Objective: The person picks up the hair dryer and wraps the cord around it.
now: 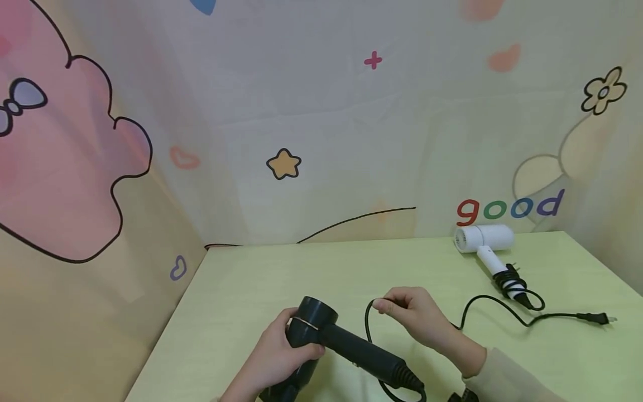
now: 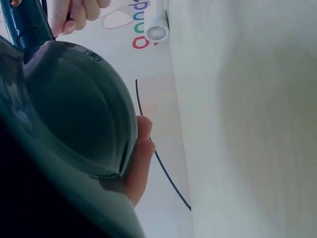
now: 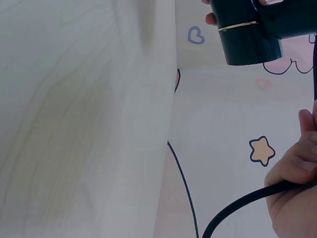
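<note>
A dark hair dryer [image 1: 361,354] is held up above the table in my left hand [image 1: 278,354], which grips it round the barrel. Its handle slants down to the right. From the handle's end a black cord [image 1: 368,326] loops upward, and my right hand [image 1: 422,318] pinches it between thumb and fingers. In the left wrist view the dryer's barrel [image 2: 79,114] fills much of the picture, fingers curled behind it. The right wrist view shows the cord [image 3: 242,201] passing through my right hand [image 3: 297,183].
A white hair dryer [image 1: 484,238] lies at the table's back right, a black cord wound round its handle. Before it, a black plug [image 1: 595,318] ends a cord that runs behind my right wrist. Printed cloth [image 1: 321,111] stands along the pale green table's [image 1: 241,290] back edge.
</note>
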Tool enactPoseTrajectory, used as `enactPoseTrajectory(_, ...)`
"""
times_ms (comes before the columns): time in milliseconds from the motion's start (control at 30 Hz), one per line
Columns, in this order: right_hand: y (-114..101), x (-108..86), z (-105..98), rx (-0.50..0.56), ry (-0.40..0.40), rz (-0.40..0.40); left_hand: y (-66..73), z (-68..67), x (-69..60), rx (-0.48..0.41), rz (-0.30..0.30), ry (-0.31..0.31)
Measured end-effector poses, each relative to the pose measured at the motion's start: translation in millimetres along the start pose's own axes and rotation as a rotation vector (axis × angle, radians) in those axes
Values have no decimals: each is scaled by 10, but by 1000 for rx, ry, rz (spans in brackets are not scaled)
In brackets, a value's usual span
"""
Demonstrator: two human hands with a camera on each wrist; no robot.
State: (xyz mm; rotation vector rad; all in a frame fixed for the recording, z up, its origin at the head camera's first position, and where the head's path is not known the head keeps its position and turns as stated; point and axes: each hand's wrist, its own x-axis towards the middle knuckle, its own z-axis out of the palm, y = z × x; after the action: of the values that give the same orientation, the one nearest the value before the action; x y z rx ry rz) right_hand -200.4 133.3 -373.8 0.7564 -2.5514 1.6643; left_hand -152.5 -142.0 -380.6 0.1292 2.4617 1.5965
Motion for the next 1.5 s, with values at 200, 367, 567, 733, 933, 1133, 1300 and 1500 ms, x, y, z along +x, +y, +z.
enactPoseTrajectory(200, -104, -34, -35, -49, 75, -52, 8, 25, -4, 100, 22, 36)
enactPoseTrajectory(367, -168, -65, -54, -58, 84, -69, 33, 57, -16, 190, 55, 66)
enactPoseTrajectory(567, -235, -99, -50, -50, 57, -80, 56, 84, -20, 250, 80, 113)
enactPoseTrajectory(733, -354, -139, -56, -28, 0, -71, 64, 96, -12, 315, 68, 154)
enactPoseTrajectory(933, -514, -205, -76, -31, -108, -52, 61, 103, -8, 399, 69, 239)
enactPoseTrajectory(1133, -599, -264, -87, -32, -199, -25, 51, 99, -2, 431, 68, 294)
enactPoseTrajectory(1300, -640, -314, -91, 9, -251, -14, 62, 103, 1, 439, 63, 317)
enactPoseTrajectory(1500, -679, -360, -102, 87, -324, 39, 86, 118, -5, 442, 44, 357)
